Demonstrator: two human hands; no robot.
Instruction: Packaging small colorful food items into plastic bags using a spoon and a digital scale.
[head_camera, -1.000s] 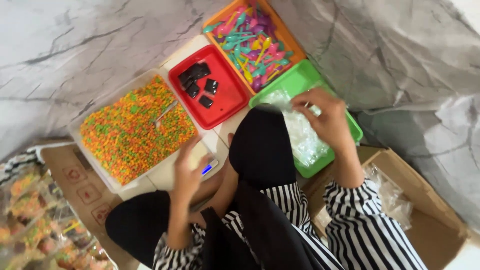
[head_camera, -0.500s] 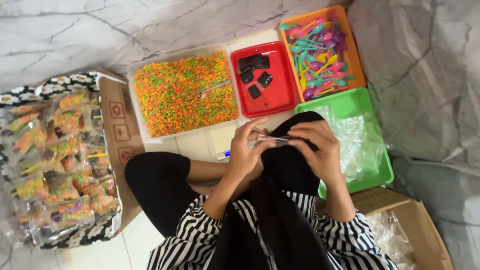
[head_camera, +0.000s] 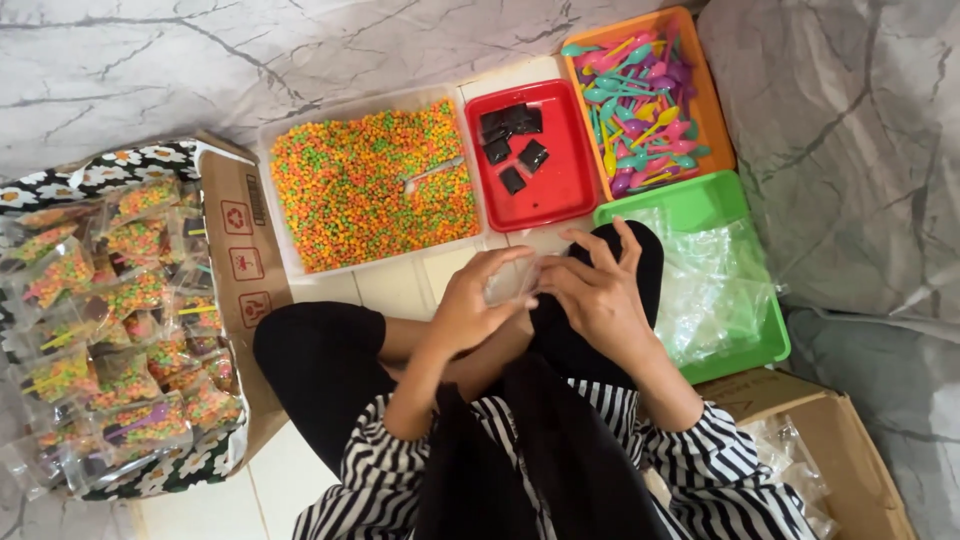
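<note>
Here both hands meet over the lap, left hand (head_camera: 470, 300) and right hand (head_camera: 595, 290) pinching a small clear plastic bag (head_camera: 512, 282) between fingertips, just below the red tray (head_camera: 545, 160) and beside the green tray (head_camera: 700, 210).

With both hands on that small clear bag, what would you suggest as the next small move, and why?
Probably rub the small clear bag open at its mouth and carry it toward the tub of orange and green pellets. The left hand and right hand pinch it between them and it looks empty, while a metal scoop lies ready in the pellets just ahead.
</note>
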